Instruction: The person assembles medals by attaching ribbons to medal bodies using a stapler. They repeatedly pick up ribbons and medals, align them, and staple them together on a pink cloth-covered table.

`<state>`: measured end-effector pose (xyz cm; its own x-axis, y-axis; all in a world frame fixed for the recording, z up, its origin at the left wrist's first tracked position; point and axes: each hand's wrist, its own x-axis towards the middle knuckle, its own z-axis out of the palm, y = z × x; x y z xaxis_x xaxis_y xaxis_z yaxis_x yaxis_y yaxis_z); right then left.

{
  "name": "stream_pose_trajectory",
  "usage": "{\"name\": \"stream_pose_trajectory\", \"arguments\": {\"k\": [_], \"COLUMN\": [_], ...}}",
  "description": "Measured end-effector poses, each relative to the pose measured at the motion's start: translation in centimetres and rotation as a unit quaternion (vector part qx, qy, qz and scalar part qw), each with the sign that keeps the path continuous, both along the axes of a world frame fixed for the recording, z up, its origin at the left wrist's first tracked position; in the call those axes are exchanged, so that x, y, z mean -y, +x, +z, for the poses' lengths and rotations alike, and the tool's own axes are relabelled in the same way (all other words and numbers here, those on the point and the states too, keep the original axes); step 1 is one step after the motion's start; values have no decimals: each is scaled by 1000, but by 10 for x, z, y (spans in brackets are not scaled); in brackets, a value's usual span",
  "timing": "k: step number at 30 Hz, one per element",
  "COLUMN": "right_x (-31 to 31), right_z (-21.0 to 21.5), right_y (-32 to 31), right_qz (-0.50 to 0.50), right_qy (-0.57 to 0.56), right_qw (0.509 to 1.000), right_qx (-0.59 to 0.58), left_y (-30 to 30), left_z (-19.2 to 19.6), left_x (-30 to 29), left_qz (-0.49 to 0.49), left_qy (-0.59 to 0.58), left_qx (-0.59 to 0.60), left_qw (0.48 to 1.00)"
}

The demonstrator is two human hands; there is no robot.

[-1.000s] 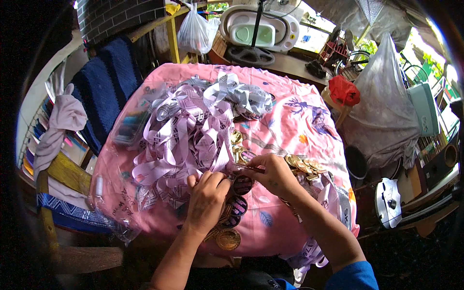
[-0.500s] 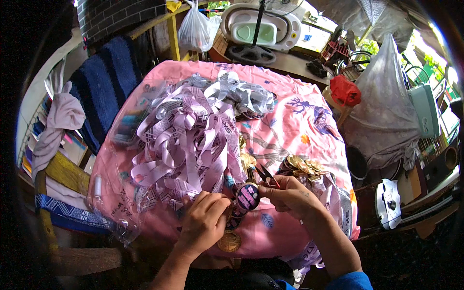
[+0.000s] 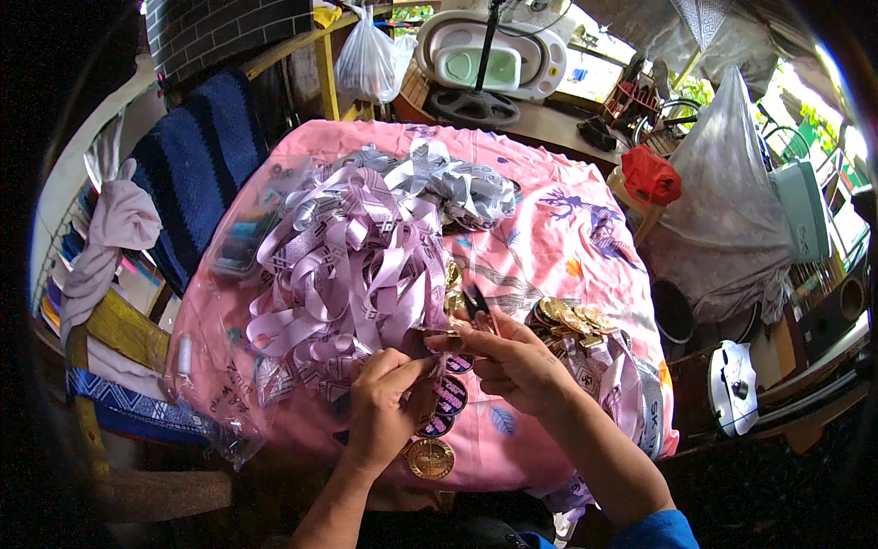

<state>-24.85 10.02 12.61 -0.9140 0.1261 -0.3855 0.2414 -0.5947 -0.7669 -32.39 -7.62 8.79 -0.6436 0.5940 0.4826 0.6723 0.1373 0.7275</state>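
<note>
Right hand (image 3: 514, 355) grips a dark-tipped tool (image 3: 474, 300); left hand (image 3: 389, 398) curls close by, hold hidden from me, beside medals (image 3: 430, 459) on the pink-covered surface (image 3: 512, 457)!

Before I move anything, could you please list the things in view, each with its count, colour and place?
Lilac ribbons: many, lilac, heaped left of centre.
Grey ribbons: several, grey, behind that heap.
Medals: too overlapped to count, gold or dark-faced, front centre and right.
Pointed tool: one, dark-tipped, centre.
Printed cloth: one, pink, beneath these.
Clear box: one, clear, cloth's left side.
Cylinder: one, white, near left edge.
Towel: one, striped blue, left.
Hanging bag: one, white, top, left of centre.
Tubs: two, white and pale green, top centre.
Red bundle: one, red, right.
Draped sheet: one, whitish, right.
Left hand: one, bare, front centre.
Right hand: one, bare, holding the pointed tool.
</note>
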Motion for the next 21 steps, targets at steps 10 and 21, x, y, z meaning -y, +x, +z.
{"name": "stream_pose_trajectory", "arguments": {"k": [10,21], "right_x": [3,23], "right_z": [11,0], "right_y": [29,36], "right_qz": [39,61], "right_qy": [719,931], "right_qw": [689,304], "right_qx": [-84,-193], "left_y": [-3,-7], "left_z": [-4,-8], "left_x": [21,19], "left_qz": [7,-27], "left_qy": [-56,-33], "left_qx": [-16,7], "left_qw": [998,999]}}
